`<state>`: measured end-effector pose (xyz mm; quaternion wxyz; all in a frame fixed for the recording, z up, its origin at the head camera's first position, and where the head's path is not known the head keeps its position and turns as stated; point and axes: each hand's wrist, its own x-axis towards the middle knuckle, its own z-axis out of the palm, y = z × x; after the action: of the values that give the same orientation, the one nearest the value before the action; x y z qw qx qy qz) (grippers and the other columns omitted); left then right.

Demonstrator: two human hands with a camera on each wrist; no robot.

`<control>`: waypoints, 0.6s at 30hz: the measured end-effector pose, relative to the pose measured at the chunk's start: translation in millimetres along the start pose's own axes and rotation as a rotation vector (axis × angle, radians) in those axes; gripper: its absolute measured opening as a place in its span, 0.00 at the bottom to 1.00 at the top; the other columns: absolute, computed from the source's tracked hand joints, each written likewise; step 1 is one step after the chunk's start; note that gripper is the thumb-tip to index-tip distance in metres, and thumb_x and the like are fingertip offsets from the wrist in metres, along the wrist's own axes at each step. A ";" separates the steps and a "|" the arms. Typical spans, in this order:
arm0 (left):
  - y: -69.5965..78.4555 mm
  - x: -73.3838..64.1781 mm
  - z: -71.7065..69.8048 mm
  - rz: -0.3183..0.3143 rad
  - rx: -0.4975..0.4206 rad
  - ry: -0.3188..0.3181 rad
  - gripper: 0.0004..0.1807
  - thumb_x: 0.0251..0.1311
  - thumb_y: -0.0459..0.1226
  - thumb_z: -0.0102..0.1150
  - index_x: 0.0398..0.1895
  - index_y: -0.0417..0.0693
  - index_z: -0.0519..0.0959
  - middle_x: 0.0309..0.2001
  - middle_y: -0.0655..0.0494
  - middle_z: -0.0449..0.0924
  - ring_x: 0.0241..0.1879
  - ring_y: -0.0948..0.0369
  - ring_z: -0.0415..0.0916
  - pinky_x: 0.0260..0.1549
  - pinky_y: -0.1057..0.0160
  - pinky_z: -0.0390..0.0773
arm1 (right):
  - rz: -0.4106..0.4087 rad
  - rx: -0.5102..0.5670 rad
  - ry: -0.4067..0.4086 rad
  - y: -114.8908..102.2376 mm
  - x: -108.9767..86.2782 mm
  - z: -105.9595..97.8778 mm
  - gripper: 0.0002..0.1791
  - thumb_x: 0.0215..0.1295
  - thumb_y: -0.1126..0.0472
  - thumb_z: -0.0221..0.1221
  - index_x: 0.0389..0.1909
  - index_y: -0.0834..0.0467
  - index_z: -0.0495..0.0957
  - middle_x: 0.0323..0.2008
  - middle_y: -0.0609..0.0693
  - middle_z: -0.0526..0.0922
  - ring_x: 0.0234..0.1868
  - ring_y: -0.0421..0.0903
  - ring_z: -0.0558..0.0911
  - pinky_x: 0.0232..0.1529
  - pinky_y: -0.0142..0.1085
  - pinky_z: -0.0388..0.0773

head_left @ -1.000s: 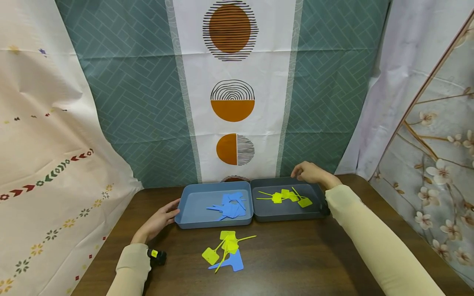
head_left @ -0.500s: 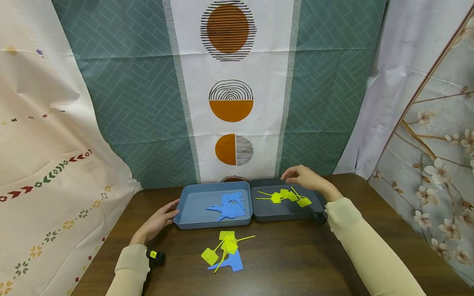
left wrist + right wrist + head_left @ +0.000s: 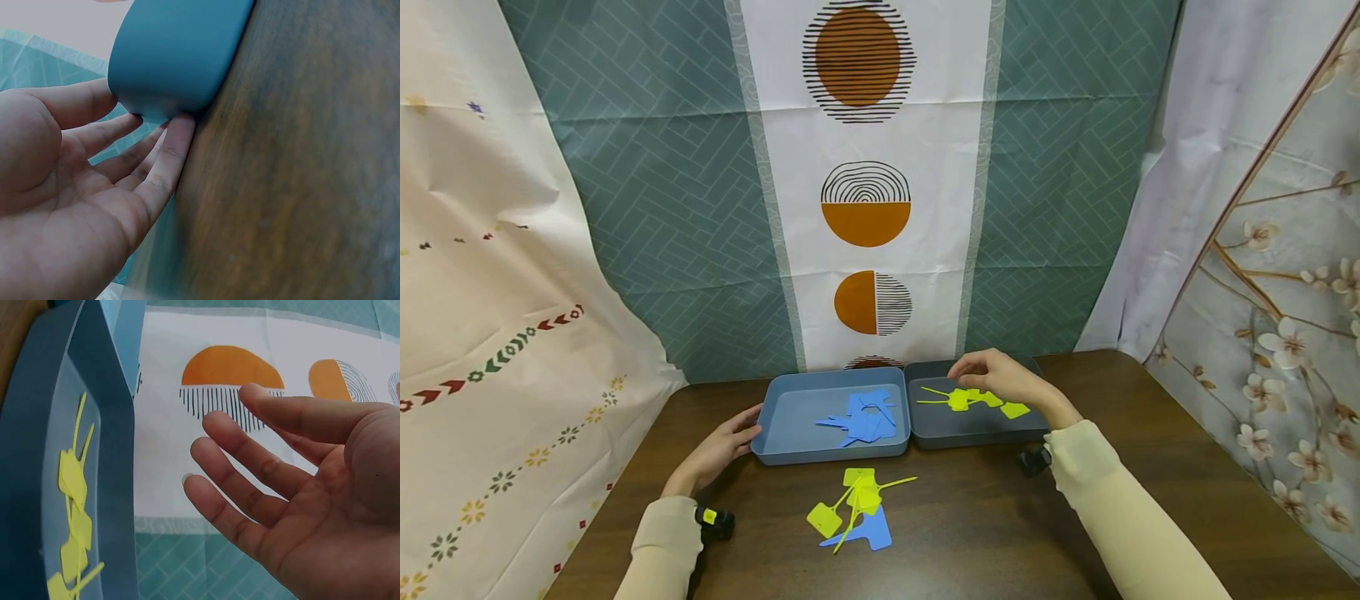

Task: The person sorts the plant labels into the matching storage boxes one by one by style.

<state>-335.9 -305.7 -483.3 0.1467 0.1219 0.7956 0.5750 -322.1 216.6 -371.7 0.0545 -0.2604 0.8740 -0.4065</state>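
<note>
My left hand (image 3: 718, 450) touches the outer left end of a blue tray (image 3: 793, 421) with outstretched fingertips. In the left wrist view, the fingers (image 3: 164, 164) meet the tray's rounded corner (image 3: 175, 56) close to the wood. Flat blue T-shaped plant labels (image 3: 871, 425) lie heaped in that tray. My right hand (image 3: 1003, 379), holding nothing, hovers over the dark grey tray (image 3: 947, 432) with relaxed, slightly bent fingers. Inside this tray lie yellow tags with thin tails (image 3: 958, 401), partly hidden by the hand in the head view.
In front of the trays, several yellow tags (image 3: 863, 493) lie partly over a blue T-shaped label (image 3: 877, 530) on the brown table (image 3: 970, 533). The two trays stand side by side. A patterned curtain (image 3: 700, 208) hangs behind the table.
My right hand has moved left and a little down, from the far right rim of the grey tray to above its yellow tags. The left hand stays at the blue tray.
</note>
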 end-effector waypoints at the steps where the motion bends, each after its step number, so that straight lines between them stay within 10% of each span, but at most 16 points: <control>1: -0.1 0.0 -0.1 -0.001 -0.002 0.001 0.34 0.83 0.37 0.42 0.84 0.39 0.44 0.80 0.32 0.46 0.78 0.37 0.50 0.73 0.40 0.61 | 0.003 0.004 -0.002 -0.9 0.3 2.6 0.12 0.77 0.65 0.56 0.55 0.62 0.83 0.52 0.56 0.85 0.50 0.51 0.83 0.52 0.48 0.82; 18: 1.8 -1.4 1.2 -0.014 -0.007 0.005 0.34 0.84 0.38 0.41 0.85 0.40 0.44 0.81 0.33 0.46 0.78 0.38 0.50 0.73 0.44 0.64 | -0.119 0.089 -0.180 -23.1 5.4 41.0 0.14 0.78 0.62 0.56 0.57 0.63 0.82 0.55 0.61 0.83 0.54 0.57 0.82 0.57 0.47 0.81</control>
<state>-334.1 -304.6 -481.8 0.1491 0.1142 0.7948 0.5771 -304.6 173.7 -381.2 0.1200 -0.3447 0.8296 -0.4226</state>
